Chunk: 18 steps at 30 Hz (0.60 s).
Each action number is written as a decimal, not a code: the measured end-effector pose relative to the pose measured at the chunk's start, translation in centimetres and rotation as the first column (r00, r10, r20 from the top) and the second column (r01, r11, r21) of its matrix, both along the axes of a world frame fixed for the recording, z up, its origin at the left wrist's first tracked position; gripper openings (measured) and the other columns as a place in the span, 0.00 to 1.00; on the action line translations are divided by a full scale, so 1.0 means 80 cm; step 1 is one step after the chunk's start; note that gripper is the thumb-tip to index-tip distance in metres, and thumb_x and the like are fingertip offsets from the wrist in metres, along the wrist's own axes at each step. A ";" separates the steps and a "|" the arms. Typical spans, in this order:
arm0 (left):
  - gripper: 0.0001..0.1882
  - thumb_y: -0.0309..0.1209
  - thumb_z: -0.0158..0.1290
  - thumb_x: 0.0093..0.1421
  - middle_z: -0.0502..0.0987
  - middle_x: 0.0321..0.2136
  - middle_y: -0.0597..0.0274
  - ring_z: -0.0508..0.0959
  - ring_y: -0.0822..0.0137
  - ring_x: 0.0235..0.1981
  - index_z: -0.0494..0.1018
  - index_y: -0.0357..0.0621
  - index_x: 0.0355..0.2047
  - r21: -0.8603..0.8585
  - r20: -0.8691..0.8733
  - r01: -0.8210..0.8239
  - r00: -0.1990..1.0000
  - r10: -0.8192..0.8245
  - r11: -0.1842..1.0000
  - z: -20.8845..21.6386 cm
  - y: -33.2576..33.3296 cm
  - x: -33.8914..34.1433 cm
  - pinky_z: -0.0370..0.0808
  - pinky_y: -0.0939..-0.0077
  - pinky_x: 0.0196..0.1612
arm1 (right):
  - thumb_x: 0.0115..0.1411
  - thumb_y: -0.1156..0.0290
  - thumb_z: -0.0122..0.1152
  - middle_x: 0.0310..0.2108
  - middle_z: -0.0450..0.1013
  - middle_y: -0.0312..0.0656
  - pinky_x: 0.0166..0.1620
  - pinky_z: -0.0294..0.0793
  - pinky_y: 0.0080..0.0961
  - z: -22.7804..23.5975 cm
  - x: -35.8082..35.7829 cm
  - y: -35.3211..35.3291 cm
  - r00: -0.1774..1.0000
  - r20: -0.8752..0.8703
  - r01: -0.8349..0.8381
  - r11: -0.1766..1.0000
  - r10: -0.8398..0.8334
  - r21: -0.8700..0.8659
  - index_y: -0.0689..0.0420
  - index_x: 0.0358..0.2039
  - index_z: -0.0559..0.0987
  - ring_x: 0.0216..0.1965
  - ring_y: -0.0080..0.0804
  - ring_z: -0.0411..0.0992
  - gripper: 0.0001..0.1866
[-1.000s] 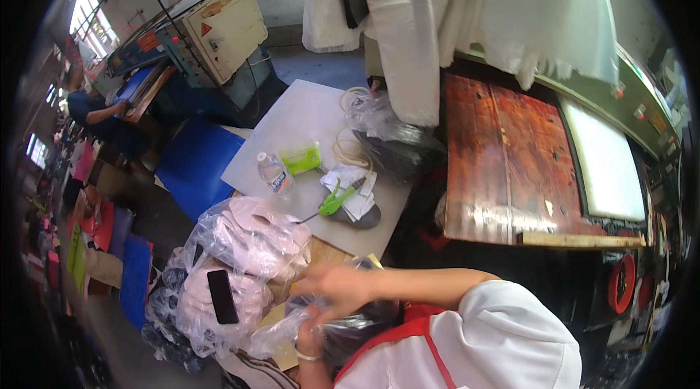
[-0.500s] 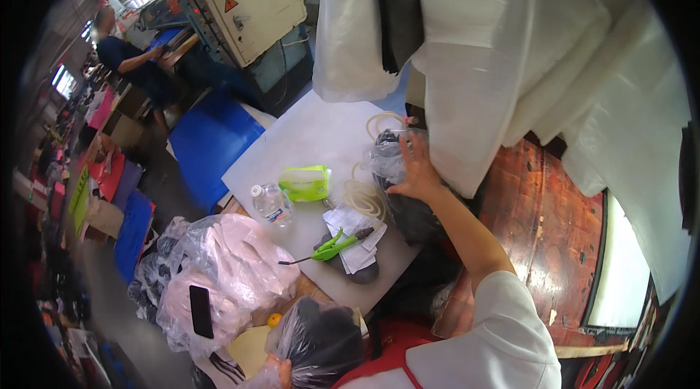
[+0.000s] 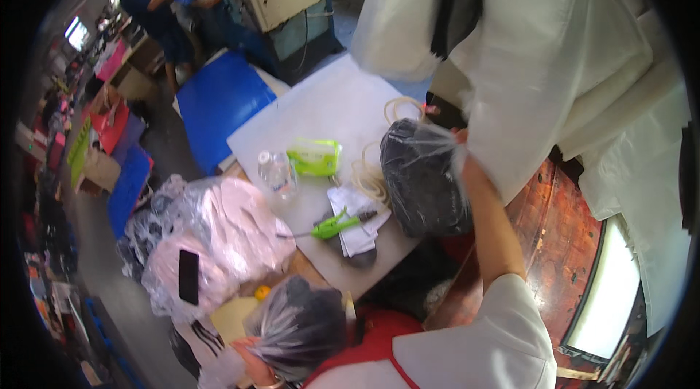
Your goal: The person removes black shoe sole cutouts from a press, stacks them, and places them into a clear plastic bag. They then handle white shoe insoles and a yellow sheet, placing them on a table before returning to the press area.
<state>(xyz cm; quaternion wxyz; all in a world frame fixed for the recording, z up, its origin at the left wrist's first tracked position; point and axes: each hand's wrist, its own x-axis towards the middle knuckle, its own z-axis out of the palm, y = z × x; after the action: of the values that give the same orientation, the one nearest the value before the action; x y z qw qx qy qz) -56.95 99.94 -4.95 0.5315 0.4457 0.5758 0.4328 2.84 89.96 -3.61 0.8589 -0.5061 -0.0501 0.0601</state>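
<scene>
At the table's right edge, my right hand (image 3: 464, 142) grips the gathered film at the upper end of a clear plastic bag of dark material (image 3: 426, 181). Some of those fingers are hidden by film and blur. Near my body at the lower edge, my left hand (image 3: 255, 364) is closed on the bunched end of another clear bag with dark contents (image 3: 302, 325). Between the two bags lies a green air blow gun (image 3: 334, 226) on white papers (image 3: 355, 242). A coiled pale hose (image 3: 370, 179) runs beside the right bag.
A water bottle (image 3: 277, 172) and a green packet (image 3: 315, 158) lie on the white tabletop (image 3: 255, 130). To the left, a black phone (image 3: 188, 277) rests on bagged pink material (image 3: 244, 225). White sheets (image 3: 543, 61) hang at right. A co-worker (image 3: 149, 10) stands by a machine.
My right hand has gone from spread fingers on the bag to gripping its end, and the dark bag now stands fuller in view. The left bag and hand shifted slightly left as the view moved.
</scene>
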 end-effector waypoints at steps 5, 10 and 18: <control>0.23 0.47 0.37 0.70 0.61 0.19 0.68 0.63 0.73 0.27 0.58 0.48 0.21 0.039 0.114 0.144 0.983 -0.147 0.989 0.048 -0.002 -0.017 0.61 0.79 0.35 | 0.70 0.54 0.38 0.14 0.46 0.32 0.35 0.58 0.28 0.120 -0.077 -0.005 0.829 0.183 -0.557 0.808 0.528 0.194 0.52 0.17 0.55 0.19 0.27 0.48 0.25; 0.24 0.47 0.39 0.70 0.58 0.17 0.71 0.59 0.76 0.19 0.58 0.50 0.18 0.136 0.283 0.260 0.915 -0.289 0.956 0.070 0.017 -0.061 0.57 0.79 0.23 | 0.69 0.58 0.39 0.13 0.43 0.29 0.30 0.51 0.26 0.216 -0.154 -0.010 0.878 0.204 -0.473 0.850 0.433 0.233 0.50 0.16 0.55 0.18 0.22 0.44 0.23; 0.22 0.35 0.48 0.57 0.67 0.08 0.63 0.65 0.71 0.11 0.61 0.47 0.08 0.336 -0.104 0.586 0.801 -0.589 0.738 0.107 0.068 -0.086 0.65 0.75 0.25 | 0.64 0.68 0.44 0.16 0.45 0.27 0.32 0.55 0.23 0.223 -0.266 0.019 0.714 0.206 -0.683 0.602 0.669 0.414 0.50 0.23 0.59 0.20 0.20 0.46 0.12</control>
<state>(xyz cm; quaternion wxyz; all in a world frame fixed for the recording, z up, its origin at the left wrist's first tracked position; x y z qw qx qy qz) -63.85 105.39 3.61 0.5550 0.6897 0.3165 0.3408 -18.42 91.49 14.25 0.8653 -0.2309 -0.2631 0.3586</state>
